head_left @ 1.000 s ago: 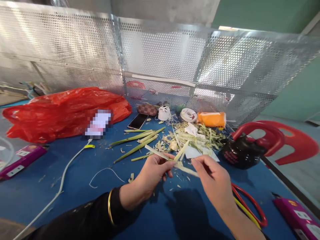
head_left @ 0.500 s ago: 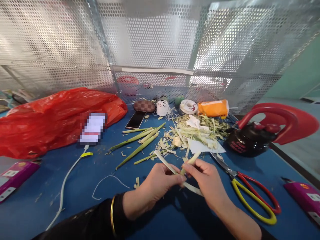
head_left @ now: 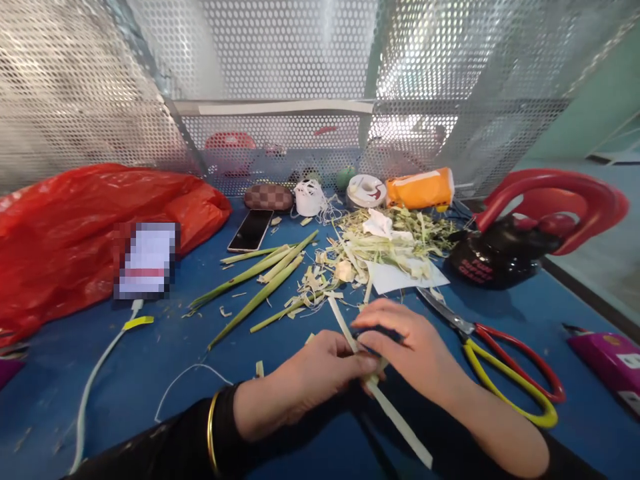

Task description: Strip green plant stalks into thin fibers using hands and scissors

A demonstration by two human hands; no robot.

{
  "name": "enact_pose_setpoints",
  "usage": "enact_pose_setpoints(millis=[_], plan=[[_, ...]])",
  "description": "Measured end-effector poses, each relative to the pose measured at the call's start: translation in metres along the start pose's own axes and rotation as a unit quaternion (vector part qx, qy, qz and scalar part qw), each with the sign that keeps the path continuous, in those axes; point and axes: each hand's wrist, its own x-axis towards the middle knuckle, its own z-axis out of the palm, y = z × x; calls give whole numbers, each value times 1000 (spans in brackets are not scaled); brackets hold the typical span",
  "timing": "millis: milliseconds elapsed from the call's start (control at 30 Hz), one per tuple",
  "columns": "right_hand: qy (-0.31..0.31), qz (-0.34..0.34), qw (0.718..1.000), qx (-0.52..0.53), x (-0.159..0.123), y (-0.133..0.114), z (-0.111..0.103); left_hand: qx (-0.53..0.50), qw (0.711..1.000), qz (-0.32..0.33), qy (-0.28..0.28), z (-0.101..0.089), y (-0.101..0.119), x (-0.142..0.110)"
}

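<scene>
My left hand (head_left: 320,367) is closed, with thumb and fingers pinching a pale, flat plant strip (head_left: 403,423). One end of the strip points up and away past the thumb; the other hangs down to the right. Where it crosses or folds under my thumb is partly hidden. My right hand (head_left: 417,350) is close beside the left fingertips, its fingers curved with a gap between index finger and thumb. Nothing shows in that gap. Beyond both hands lie several green pointed stalks (head_left: 270,290) and a heap of pale and green plant scraps (head_left: 350,250).
Red-and-yellow-handled scissors (head_left: 510,367) lie right of my hands, near a black pot with a red handle (head_left: 500,257). A lit phone (head_left: 147,257) on a cable, a red plastic bag (head_left: 75,227), a dark phone (head_left: 251,231) and a white tape roll (head_left: 367,191) surround the blue table (head_left: 200,427).
My right hand has let go of the upright strip piece and opened its fingers. The lower strip end now extends farther down. The view has shifted, so the table things appear farther left.
</scene>
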Motion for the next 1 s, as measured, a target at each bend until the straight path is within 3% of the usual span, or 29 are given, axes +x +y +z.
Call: enact_pose_setpoints(millis=[67, 233, 600, 800, 1000], plan=[[-59, 29, 995, 69, -1, -7, 4, 8, 1000, -20, -4, 4, 0, 0], [-52, 81, 985, 144, -4, -12, 8, 9, 999, -33, 0, 12, 0, -2], [17, 59, 990, 128, -10, -12, 20, 10, 1000, 2, 8, 20, -6, -6], [3, 101, 983, 156, -9, -8, 17, 19, 999, -29, 21, 17, -4, -9], [-9, 54, 990, 132, -10, -13, 18, 17, 1000, -19, -9, 22, -6, -10]])
